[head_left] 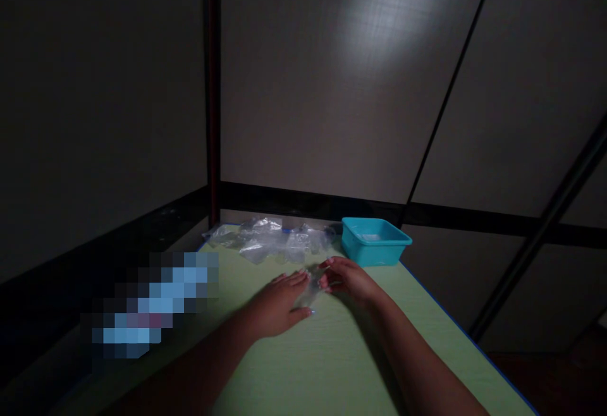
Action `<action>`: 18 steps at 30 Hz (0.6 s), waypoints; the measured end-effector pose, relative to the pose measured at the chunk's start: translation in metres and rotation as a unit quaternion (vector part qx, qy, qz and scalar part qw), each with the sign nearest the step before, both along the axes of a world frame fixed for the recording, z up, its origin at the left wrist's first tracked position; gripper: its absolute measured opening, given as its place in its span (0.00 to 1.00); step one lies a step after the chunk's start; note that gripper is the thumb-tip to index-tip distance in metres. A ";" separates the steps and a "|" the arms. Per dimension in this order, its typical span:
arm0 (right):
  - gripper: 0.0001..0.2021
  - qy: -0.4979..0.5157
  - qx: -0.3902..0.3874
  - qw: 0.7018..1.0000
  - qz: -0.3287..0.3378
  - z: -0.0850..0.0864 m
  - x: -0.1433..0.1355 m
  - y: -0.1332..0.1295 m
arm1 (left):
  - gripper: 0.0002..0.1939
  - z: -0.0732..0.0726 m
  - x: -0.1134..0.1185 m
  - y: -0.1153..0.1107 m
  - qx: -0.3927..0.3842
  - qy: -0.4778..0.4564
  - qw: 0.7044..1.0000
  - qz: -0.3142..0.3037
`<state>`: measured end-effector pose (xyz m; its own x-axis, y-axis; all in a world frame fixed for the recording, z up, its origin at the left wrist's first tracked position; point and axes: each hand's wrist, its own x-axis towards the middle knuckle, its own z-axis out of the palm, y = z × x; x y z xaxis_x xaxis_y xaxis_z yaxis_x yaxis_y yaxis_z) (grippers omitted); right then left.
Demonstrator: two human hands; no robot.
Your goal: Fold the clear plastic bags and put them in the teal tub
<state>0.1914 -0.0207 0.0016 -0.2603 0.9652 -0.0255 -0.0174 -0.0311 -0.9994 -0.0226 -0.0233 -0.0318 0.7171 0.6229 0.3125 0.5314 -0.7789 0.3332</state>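
A small clear plastic bag (312, 288) lies on the light green table between my hands. My left hand (279, 305) rests flat over its left side, fingers stretched out and thumb apart. At the bag's right side, my right hand (348, 279) has its fingers curled in a pinch on the plastic. Part of the bag is hidden beneath the left fingers. Beyond the hands, several crumpled clear plastic bags (275, 239) are spread along the far edge. A turquoise plastic basin (377, 251) stands just past my right hand.
The green table (294, 372) has a blue edge and narrows toward the far end. A pixelated light-blue object (159, 305) is at its left side. Dark-framed panels (322, 100) rise behind the table and to both sides.
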 end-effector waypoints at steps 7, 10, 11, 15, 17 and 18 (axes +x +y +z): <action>0.13 0.054 -0.010 0.998 -0.004 0.006 0.000 -0.003 | 0.35 -0.008 0.008 -0.002 -0.005 -0.003 1.000 0.028; 0.12 0.081 -0.008 0.997 -0.001 0.008 -0.001 -0.004 | 0.35 -0.009 0.009 -0.002 -0.011 -0.016 0.999 0.033; 0.12 0.089 -0.004 0.996 0.000 0.009 -0.002 -0.005 | 0.35 -0.010 0.009 -0.002 -0.013 -0.020 0.999 0.033; 0.11 0.119 0.015 0.993 -0.001 0.012 -0.003 -0.007 | 0.31 -0.010 0.010 -0.001 -0.022 -0.040 0.999 0.029; 0.11 0.132 0.023 0.991 -0.001 0.014 -0.002 -0.008 | 0.29 -0.009 0.010 -0.001 -0.030 -0.059 0.997 0.026; 0.11 0.138 0.026 0.990 -0.003 0.015 -0.002 -0.008 | 0.28 -0.009 0.010 -0.001 -0.037 -0.069 0.997 0.025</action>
